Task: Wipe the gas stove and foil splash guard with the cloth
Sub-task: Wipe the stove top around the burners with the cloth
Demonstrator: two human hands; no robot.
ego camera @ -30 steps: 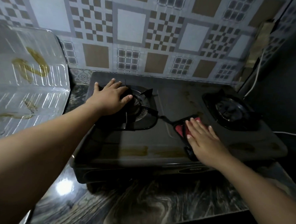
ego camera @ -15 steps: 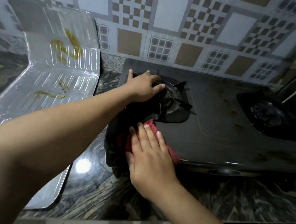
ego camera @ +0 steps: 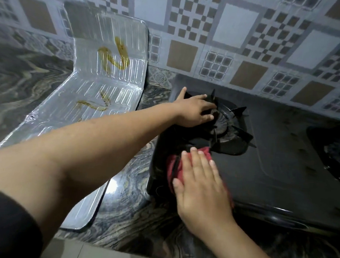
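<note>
Stove wipe under way, splash guard not yet touched.
Right hand (ego camera: 199,189) presses the red cloth (ego camera: 175,165) flat-fingered on the stove (ego camera: 270,171) front-left corner; left hand (ego camera: 194,112) rests open on the burner (ego camera: 227,129). Splash guard (ego camera: 101,84) shows brown streaks, stove centre spots remain.

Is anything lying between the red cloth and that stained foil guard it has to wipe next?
Only the left forearm crosses above that path. The cloth, under the right hand, sits at the stove front-left corner; between it and the foil guard the countertop shows nothing else.
</note>
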